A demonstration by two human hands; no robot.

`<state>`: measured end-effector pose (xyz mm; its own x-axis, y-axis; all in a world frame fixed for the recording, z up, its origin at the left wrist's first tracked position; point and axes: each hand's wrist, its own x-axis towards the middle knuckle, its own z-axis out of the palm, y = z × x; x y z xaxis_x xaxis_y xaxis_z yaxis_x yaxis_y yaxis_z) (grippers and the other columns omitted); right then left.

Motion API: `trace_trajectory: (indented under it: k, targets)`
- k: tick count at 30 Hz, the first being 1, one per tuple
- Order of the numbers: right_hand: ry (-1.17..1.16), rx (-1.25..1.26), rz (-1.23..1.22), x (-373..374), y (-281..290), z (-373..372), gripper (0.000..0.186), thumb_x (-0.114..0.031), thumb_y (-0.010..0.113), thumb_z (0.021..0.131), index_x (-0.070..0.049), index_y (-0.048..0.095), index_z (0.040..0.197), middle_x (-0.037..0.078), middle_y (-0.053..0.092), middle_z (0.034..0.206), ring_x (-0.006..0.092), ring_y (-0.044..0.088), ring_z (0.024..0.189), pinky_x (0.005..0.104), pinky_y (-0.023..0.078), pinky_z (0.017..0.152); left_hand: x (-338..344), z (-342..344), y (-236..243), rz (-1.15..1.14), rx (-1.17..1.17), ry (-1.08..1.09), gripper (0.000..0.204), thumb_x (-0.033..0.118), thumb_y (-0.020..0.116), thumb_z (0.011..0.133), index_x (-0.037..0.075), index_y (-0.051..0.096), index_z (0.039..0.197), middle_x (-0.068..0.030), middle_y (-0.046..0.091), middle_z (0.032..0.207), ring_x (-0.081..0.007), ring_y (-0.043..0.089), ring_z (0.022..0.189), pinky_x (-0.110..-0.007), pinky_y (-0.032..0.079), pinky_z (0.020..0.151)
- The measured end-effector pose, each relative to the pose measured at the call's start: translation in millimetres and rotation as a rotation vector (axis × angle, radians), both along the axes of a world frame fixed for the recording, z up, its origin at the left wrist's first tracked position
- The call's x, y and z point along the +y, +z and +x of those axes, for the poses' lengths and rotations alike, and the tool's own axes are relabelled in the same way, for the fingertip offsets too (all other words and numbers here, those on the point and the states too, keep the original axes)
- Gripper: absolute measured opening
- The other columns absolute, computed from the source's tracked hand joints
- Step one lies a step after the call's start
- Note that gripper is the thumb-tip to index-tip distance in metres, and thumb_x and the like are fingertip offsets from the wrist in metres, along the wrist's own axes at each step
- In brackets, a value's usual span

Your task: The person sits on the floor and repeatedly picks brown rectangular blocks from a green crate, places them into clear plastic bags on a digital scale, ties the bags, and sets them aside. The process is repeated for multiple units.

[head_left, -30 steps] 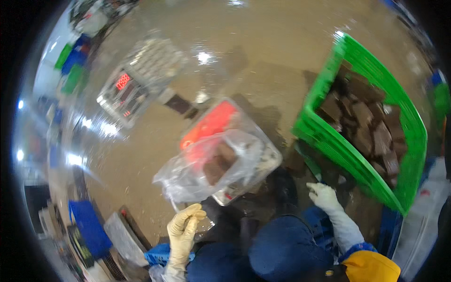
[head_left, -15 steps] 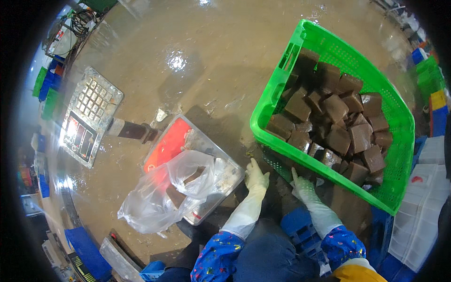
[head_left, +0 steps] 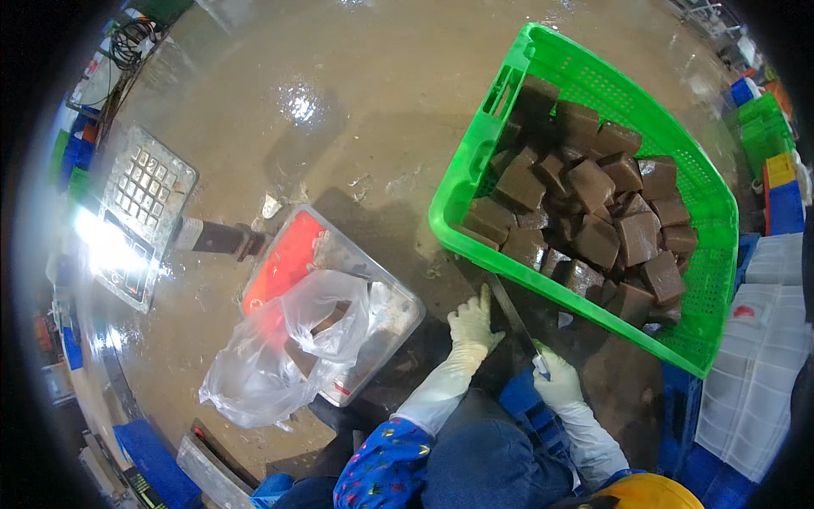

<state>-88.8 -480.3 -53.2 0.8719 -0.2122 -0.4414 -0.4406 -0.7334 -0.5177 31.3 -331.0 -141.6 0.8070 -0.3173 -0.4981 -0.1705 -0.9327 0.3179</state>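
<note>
My gloved left hand point(head_left: 471, 327) is open, index finger extended, just left of a long knife blade point(head_left: 513, 312); whether it touches the dark surface beneath is unclear. My gloved right hand point(head_left: 555, 382) is shut on the knife's pale handle, below the green perforated crate point(head_left: 721, 314) of brown blocks point(head_left: 593, 184). To the left, a crumpled clear plastic bag point(head_left: 246, 382) with brown pieces inside rests on a metal weighing platform point(head_left: 390, 297) with a red patch.
A scale keypad panel point(head_left: 153, 178) stands at left on a short post. White containers point(head_left: 755, 373) and blue crates point(head_left: 678, 407) line the right. The brownish floor point(head_left: 356, 102) is wet. Blue and green bins crowd both edges.
My hands have moved from below the weighing platform and crate toward the knife. The right hand has taken hold of its handle. The view has shifted, so the crate appears larger and higher.
</note>
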Motion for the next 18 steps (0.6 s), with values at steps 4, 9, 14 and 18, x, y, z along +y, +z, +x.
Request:
trace_trajectory:
  k: [4,9,14,18]
  targets:
    - [0.019,-0.058,-0.028,-2.8,9.1,0.9,0.047,-0.011,0.063,0.076,-0.01,0.06,0.124,0.015,0.068,0.098,0.0329,0.066,0.089,0.0401,0.052,0.079,13.8,-0.4,-47.8,-0.123,0.055,-0.011,0.056,0.024,0.071,0.075,0.012,0.051,0.125,-0.0087,0.06,0.103,-0.0341,0.063,0.093,-0.047,0.051,0.078]
    - [-0.012,-0.117,0.101,-0.1,1.6,-8.2,0.057,-0.007,0.065,0.076,-0.012,0.055,0.132,0.013,0.068,0.097,0.0272,0.067,0.086,0.0348,0.053,0.079,36.6,-16.6,-38.9,-0.366,-0.047,0.347,0.032,0.016,0.065,0.077,0.012,0.061,0.108,-0.0141,0.058,0.121,-0.035,0.058,0.104,-0.045,0.048,0.089]
    - [-0.073,-0.092,0.132,2.0,16.5,-2.5,0.056,-0.004,0.064,0.076,-0.01,0.055,0.131,0.012,0.068,0.097,0.0241,0.067,0.085,0.0331,0.053,0.079,14.4,-2.5,-15.9,-0.378,-0.354,-0.286,0.047,0.025,0.068,0.079,0.017,0.059,0.124,-0.0099,0.05,0.133,-0.0338,0.046,0.121,-0.049,0.041,0.096]
    - [-0.097,-0.106,0.186,-7.2,27.6,-16.2,0.059,-0.001,0.062,0.076,-0.009,0.054,0.133,0.01,0.068,0.098,0.018,0.066,0.085,0.0297,0.051,0.081,-16.4,9.8,-37.5,-0.154,-0.391,-0.297,0.032,0.03,0.063,0.084,0.019,0.064,0.114,-0.0084,0.047,0.133,-0.0322,0.044,0.121,-0.053,0.039,0.089]
